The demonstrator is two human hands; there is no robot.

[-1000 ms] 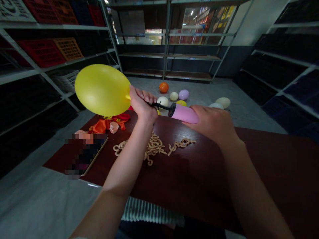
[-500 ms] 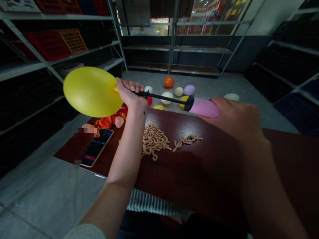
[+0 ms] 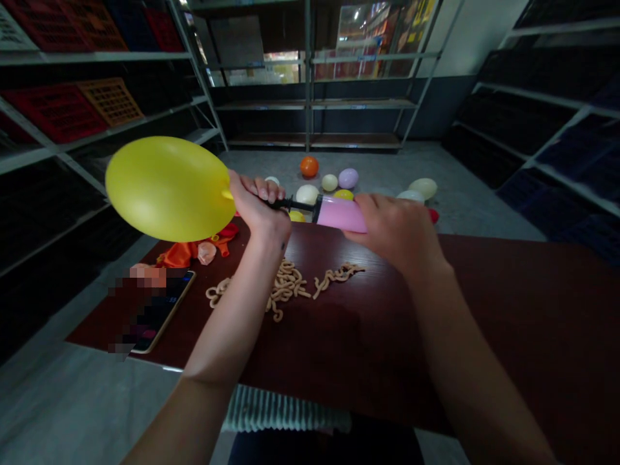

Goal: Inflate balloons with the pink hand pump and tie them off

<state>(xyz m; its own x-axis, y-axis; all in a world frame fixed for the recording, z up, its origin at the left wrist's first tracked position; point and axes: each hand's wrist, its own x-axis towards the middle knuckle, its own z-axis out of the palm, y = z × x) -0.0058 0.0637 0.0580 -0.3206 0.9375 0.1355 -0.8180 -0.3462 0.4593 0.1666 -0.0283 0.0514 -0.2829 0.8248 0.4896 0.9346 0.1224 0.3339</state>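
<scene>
A large inflated yellow balloon is held out over the table's left side, its neck at the heel of my left hand. The fingers of that hand are wrapped round the black end of a hand balloon pump, and they hide where the neck meets it. My right hand grips the pump's pink barrel at its far end. Between the hands only a short piece of black rod shows. Below, twisted beige strands, which look like uninflated long balloons, lie in a pile partly behind my left forearm.
Limp orange and red balloons and a phone rest at the left of the dark wooden table. Several inflated balloons, among them an orange balloon and a lilac balloon, are on the floor beyond. Shelves stand around.
My right hand has moved left toward my left hand, pushing the pink barrel along the rod, so less rod shows. The view has shifted to the right.
</scene>
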